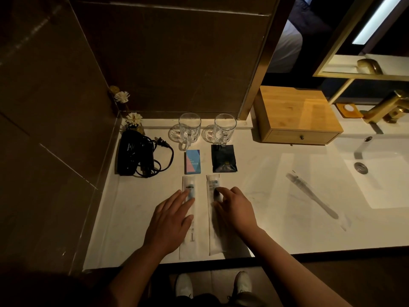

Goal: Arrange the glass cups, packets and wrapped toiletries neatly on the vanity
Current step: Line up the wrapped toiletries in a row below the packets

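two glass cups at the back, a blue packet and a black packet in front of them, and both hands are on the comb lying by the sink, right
Not quite. In the head view the left hand and right hand rest on the two wrapped toiletries. The comb lies untouched by the sink.

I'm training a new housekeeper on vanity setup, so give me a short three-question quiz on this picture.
1. True or false: both glass cups stand at the back, near the wall.
2. What lies directly in front of the right-hand cup: A) black packet, B) wooden drawer box, C) hair dryer?
3. Which wrapped item lies apart, angled, near the sink?

Key:
1. True.
2. A, the black packet; the blue and pink box fronts the other cup.
3. The wrapped comb. The left hand and right hand rest flat on two wrapped toothbrush packs.
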